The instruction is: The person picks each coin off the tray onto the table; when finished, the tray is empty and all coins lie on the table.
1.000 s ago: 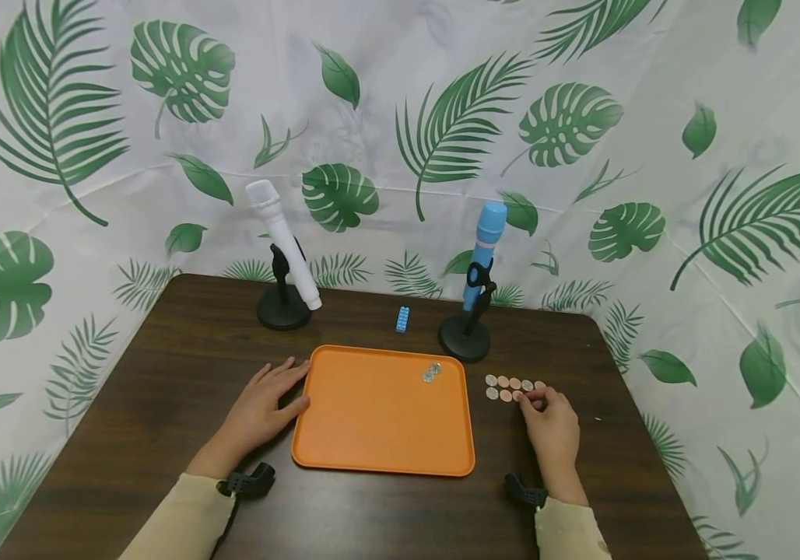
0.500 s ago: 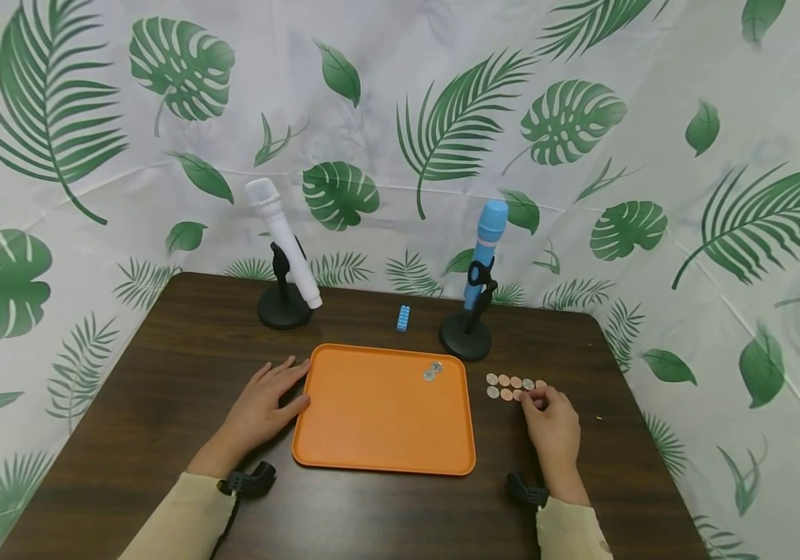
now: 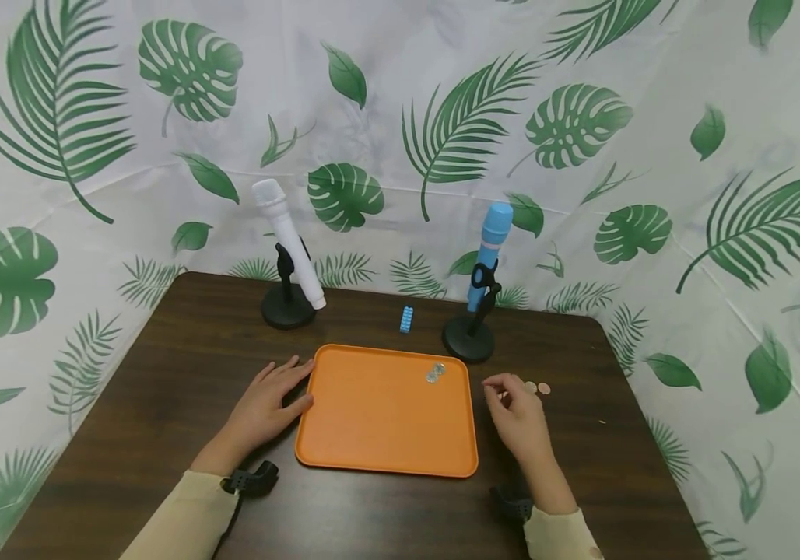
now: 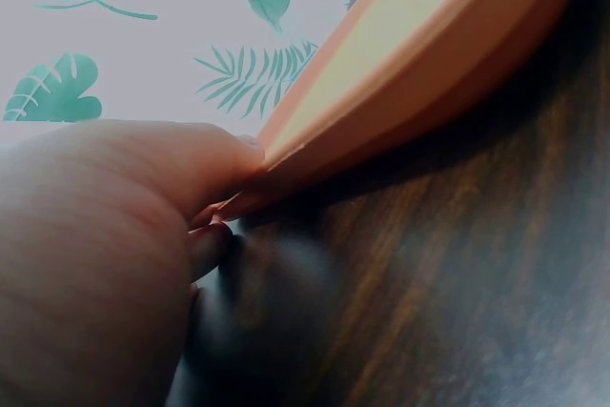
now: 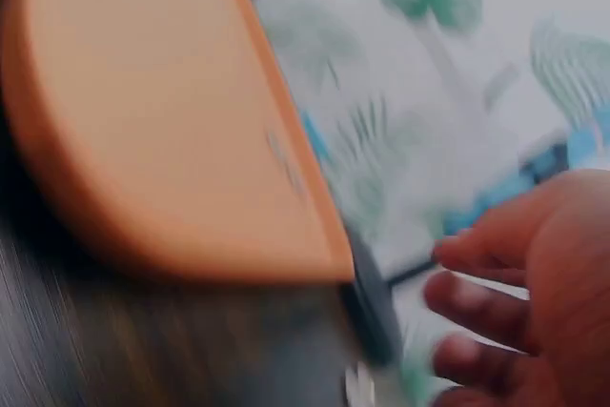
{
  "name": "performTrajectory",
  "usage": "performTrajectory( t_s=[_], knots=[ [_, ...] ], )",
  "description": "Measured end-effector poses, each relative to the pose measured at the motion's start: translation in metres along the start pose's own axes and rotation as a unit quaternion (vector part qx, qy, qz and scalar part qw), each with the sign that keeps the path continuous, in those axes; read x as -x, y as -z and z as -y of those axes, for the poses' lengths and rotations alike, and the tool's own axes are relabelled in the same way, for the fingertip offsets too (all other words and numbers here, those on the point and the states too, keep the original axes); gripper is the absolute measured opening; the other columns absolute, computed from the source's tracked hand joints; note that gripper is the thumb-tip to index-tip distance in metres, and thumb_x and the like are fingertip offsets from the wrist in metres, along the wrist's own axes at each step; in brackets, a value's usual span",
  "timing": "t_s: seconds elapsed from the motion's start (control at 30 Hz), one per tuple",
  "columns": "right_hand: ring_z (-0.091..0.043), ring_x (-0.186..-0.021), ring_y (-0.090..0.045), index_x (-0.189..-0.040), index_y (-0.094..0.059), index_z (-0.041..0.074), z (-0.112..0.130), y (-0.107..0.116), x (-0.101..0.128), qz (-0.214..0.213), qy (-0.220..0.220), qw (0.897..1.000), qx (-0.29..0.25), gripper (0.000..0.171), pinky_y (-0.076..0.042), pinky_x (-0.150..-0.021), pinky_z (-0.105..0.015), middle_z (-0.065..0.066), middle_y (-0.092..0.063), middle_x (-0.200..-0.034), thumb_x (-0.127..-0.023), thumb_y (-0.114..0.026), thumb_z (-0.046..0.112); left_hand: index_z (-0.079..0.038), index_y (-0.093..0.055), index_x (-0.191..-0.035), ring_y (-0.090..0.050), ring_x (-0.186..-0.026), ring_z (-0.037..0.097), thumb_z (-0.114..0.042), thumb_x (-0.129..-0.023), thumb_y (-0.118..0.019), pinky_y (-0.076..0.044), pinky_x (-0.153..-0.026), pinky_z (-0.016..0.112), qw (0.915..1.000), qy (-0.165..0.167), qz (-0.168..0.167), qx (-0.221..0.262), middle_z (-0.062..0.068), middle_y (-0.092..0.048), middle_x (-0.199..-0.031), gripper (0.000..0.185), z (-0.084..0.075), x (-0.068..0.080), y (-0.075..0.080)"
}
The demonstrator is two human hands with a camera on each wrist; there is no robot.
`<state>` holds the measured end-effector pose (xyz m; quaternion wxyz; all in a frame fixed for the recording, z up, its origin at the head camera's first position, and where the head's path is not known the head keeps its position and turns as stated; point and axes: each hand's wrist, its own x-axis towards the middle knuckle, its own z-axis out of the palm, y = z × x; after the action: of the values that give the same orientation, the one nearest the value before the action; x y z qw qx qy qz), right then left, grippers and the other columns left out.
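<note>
An orange tray (image 3: 379, 424) lies on the dark wooden table, with two silver coins (image 3: 432, 376) near its far right corner. My left hand (image 3: 267, 404) rests at the tray's left side, fingers spread and thumb touching the rim (image 4: 276, 154). To the right of the tray, my right hand (image 3: 519, 424) hovers over the rows of coins and covers most of them. A copper coin (image 3: 544, 388) and a silver coin (image 3: 530, 386) show beyond it. In the blurred right wrist view, the fingers (image 5: 467, 297) bend loosely and no coin is visible between them.
Behind the tray stand a white microphone (image 3: 295, 249) and a blue microphone (image 3: 492, 233), each on a black stand. A small blue toy brick (image 3: 406, 319) lies between them. A leaf-patterned cloth (image 3: 372, 78) hangs behind the table.
My right hand has moved left from the end of the shorter coin row, toward the tray's right edge. The left hand and the tray stay in place.
</note>
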<state>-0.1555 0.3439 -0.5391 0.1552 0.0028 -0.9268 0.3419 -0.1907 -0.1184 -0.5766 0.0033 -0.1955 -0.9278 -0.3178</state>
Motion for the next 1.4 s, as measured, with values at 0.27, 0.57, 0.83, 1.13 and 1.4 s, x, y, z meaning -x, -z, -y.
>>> performTrajectory(
  t_s=[0.27,0.57,0.83,1.13,1.4],
  knots=[
    [-0.016,-0.090,-0.060,-0.141,-0.069,0.013,0.038,-0.024,-0.003,0.181,-0.004,0.983,0.021,0.037,-0.054,-0.078,-0.033,-0.003,-0.066,-0.116,-0.105,-0.073,0.021,-0.015,-0.048,-0.166,-0.039,-0.163,0.038,-0.041,-0.105,-0.072,-0.017,-0.136,0.066,1.0000,-0.003,-0.005,-0.002,0.008,-0.053,-0.168,0.071,0.000,0.000,0.000],
    [-0.036,-0.151,-0.053,-0.164,-0.051,0.016,0.045,-0.030,-0.003,0.250,0.057,0.962,0.096,0.068,-0.049,-0.122,-0.060,-0.007,-0.048,-0.169,-0.103,-0.077,0.030,-0.017,-0.047,-0.167,-0.037,-0.164,0.035,-0.043,-0.104,-0.072,-0.015,-0.138,0.064,0.9998,0.018,0.012,0.002,0.005,-0.052,-0.169,0.072,-0.001,0.001,-0.002],
    [-0.031,-0.151,-0.050,-0.164,-0.053,0.022,0.042,-0.033,-0.002,0.270,0.060,0.952,0.135,0.068,-0.049,-0.123,-0.057,-0.001,-0.052,-0.167,-0.102,-0.077,0.038,-0.017,-0.047,-0.167,-0.038,-0.164,0.036,-0.043,-0.105,-0.071,-0.016,-0.137,0.065,0.9999,0.009,0.009,0.001,0.006,-0.052,-0.169,0.072,0.000,0.000,-0.001],
    [-0.020,-0.110,-0.061,-0.158,-0.059,0.015,0.047,-0.040,-0.006,0.246,0.086,0.950,0.173,0.063,-0.059,-0.090,-0.039,-0.005,-0.055,-0.139,-0.102,-0.078,0.035,-0.018,-0.046,-0.168,-0.038,-0.164,0.035,-0.043,-0.105,-0.072,-0.015,-0.137,0.065,0.9999,0.009,0.010,-0.002,0.006,-0.052,-0.169,0.072,0.002,-0.001,-0.003],
    [-0.013,-0.074,-0.055,-0.113,-0.070,0.020,0.052,-0.039,-0.007,0.230,0.070,0.958,0.156,0.019,-0.052,-0.068,-0.031,0.000,-0.053,-0.110,-0.100,-0.082,0.027,-0.017,-0.047,-0.167,-0.038,-0.164,0.036,-0.042,-0.104,-0.072,-0.015,-0.137,0.066,0.9999,0.008,0.009,0.001,0.006,-0.053,-0.169,0.072,0.001,-0.001,-0.003]
  ],
)
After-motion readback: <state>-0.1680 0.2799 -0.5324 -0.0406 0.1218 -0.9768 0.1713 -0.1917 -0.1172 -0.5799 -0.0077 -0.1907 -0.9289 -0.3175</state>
